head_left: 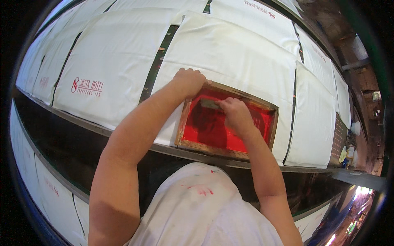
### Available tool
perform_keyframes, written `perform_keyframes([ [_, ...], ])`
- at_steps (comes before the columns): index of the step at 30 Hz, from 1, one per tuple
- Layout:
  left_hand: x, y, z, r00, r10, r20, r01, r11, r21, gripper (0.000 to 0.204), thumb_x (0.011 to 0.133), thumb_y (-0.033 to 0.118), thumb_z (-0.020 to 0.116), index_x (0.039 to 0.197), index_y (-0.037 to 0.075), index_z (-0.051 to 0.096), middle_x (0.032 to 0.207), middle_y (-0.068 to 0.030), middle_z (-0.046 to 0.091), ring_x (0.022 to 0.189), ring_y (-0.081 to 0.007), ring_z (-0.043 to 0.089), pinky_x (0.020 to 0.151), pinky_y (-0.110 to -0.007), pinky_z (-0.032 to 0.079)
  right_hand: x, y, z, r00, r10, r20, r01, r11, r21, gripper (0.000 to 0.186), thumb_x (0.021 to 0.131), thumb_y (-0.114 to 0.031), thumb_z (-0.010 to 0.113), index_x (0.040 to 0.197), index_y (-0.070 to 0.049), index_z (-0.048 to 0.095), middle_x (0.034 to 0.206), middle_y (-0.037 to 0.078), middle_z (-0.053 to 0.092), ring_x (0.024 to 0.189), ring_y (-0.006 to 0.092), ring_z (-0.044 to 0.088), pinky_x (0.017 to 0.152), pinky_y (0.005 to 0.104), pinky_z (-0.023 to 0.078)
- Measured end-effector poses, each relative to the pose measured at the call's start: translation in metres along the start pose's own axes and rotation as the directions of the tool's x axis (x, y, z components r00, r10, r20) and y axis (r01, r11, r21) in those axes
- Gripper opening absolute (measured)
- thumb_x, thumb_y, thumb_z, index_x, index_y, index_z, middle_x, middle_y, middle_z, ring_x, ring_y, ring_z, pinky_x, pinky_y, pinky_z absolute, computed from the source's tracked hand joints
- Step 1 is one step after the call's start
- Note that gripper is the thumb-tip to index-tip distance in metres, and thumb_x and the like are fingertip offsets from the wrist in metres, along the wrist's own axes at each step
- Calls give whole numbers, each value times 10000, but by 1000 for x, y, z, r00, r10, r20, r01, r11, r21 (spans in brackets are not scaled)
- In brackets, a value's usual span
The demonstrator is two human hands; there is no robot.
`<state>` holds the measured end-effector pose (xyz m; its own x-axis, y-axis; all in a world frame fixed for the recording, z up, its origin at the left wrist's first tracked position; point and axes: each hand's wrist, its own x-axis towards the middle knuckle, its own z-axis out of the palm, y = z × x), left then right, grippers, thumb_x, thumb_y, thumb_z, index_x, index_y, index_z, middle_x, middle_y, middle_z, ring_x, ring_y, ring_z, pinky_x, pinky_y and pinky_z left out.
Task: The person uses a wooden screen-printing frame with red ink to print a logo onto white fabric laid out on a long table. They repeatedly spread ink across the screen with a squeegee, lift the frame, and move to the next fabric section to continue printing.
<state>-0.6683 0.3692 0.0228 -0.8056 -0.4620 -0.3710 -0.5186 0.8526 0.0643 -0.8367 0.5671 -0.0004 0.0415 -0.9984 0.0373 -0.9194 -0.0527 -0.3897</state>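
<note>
A wooden-framed printing screen [254, 99] lies on a white cloth [234, 49], its mesh [205, 131] covered with wet-looking red ink. At the frame's far left corner, my left hand [189, 81] is closed over the wood. Inside the frame, near its far side, my right hand [237, 115] grips a squeegee [209, 104]; the blade looks dark and stands against the red mesh. Part of the squeegee is hidden behind my fingers. Faint lettering shows on the mesh just right of my right hand.
White cloths lie in rows along the long table, with dark gaps between them. One cloth [111, 53] at left bears a red print. The table's near edge [197, 156] runs below the screen. Bottles [350, 152] stand at the far right; another cloth-covered table [45, 184] is at lower left.
</note>
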Motion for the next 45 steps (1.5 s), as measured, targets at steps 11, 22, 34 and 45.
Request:
perform_keyframes([
  [11, 1, 6, -12, 996, -17, 90, 15, 1000, 18, 904, 904, 70, 863, 1663, 474, 585, 1409, -119, 750, 1349, -355, 730, 1084, -532, 592, -45, 28, -52, 977, 34, 210, -49, 997, 65, 489, 836, 54, 669, 1286, -59, 823, 1172, 192, 796, 1133, 401, 751, 1016, 539, 585],
  [22, -1, 7, -3, 999, -31, 43, 31, 999, -8, 908, 894, 69, 863, 1655, 478, 585, 1360, -147, 743, 1318, -359, 729, 1093, -530, 580, -127, 17, -18, 991, -121, -53, 119, 992, -34, 462, 848, 40, 735, 1288, -72, 817, 1227, 147, 793, 1136, 347, 750, 940, 481, 558],
  [34, 5, 12, -4, 997, -77, 24, 78, 997, -6, 942, 786, 66, 973, 1614, 394, 666, 1315, -132, 759, 1282, -368, 728, 1108, -524, 577, -115, 124, -71, 995, 85, 51, -88, 995, 57, 527, 843, 103, 628, 1311, -64, 803, 1174, 186, 792, 1131, 420, 743, 1004, 510, 611],
  [45, 4, 12, 1, 997, -69, 27, 70, 996, -62, 915, 814, 11, 952, 1595, 403, 682, 1335, -91, 750, 1296, -325, 716, 1116, -473, 569, -132, 120, -56, 999, 20, -28, -21, 998, -58, 431, 887, 25, 695, 1283, -77, 832, 1133, 144, 792, 1089, 358, 736, 980, 498, 584],
])
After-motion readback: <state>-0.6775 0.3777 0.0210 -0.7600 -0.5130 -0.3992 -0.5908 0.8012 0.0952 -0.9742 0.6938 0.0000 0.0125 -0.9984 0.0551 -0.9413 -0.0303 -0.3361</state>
